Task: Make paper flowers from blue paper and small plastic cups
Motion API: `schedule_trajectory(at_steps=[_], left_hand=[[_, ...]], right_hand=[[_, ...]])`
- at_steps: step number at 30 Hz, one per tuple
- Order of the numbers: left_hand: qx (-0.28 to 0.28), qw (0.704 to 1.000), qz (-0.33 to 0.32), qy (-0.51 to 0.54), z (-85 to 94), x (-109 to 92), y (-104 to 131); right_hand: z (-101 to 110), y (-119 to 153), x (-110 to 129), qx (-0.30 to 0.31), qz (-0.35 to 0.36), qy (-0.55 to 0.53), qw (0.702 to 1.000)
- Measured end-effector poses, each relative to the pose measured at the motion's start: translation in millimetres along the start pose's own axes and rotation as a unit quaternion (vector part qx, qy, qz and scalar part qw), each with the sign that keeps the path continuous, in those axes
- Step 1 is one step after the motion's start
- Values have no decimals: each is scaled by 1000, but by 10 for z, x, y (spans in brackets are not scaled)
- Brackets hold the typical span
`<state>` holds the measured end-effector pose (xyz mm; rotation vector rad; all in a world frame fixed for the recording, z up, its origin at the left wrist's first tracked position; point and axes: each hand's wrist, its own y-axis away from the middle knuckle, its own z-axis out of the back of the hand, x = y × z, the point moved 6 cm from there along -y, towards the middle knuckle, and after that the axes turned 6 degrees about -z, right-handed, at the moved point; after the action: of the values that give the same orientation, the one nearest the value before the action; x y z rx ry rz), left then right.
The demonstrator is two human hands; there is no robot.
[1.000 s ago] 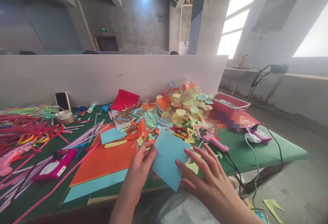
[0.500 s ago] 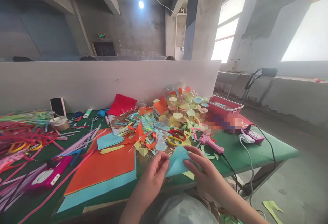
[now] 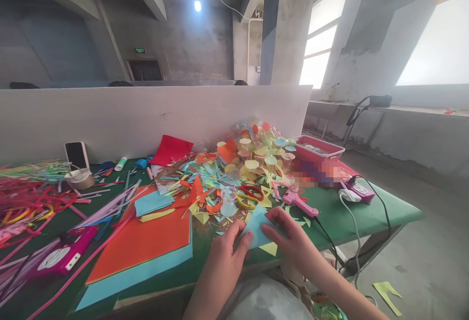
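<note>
A small piece of light blue paper (image 3: 258, 227) is held up over the table's front edge. My left hand (image 3: 229, 256) pinches its left edge between thumb and fingers. On the paper's right side, my right hand (image 3: 287, 232) grips it with thumb and fingertips. Just beyond the paper lie scissors with red and yellow handles (image 3: 249, 197). A pink glue gun (image 3: 300, 202) rests to the right of them. Left of my hands, a stack of orange sheets (image 3: 146, 242) lies over light blue sheets (image 3: 139, 278), with a smaller blue piece (image 3: 154, 203) on top.
Paper scraps and discs (image 3: 252, 164) are heaped mid-table before a white partition (image 3: 146, 115). A pink basket (image 3: 319, 149) stands back right. Pipe cleaners (image 3: 32, 188), a phone (image 3: 76, 156) and a magenta box (image 3: 62, 254) are at left. Cords hang off the right side.
My left hand has moved slightly right and closer to my right hand, with its fingers further over the blue paper. The whole view has shifted a little.
</note>
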<state>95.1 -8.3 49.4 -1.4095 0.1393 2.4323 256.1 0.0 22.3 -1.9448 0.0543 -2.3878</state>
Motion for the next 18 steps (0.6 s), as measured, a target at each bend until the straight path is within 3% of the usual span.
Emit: schedule_trajectory(at_steps=[4,9,18], left_hand=[[14,1000,-6,-3,-27,32,-16],[23,1000,-7,-12,-25,21,-15],[32,999,3,-7,-34,-5,-6]], right_hand=[[-26,-8,-42,18,-28,-52,998],[-2,-38,-24,17,-13,22,1000],[14,-26,30,-4,-16,58,998]])
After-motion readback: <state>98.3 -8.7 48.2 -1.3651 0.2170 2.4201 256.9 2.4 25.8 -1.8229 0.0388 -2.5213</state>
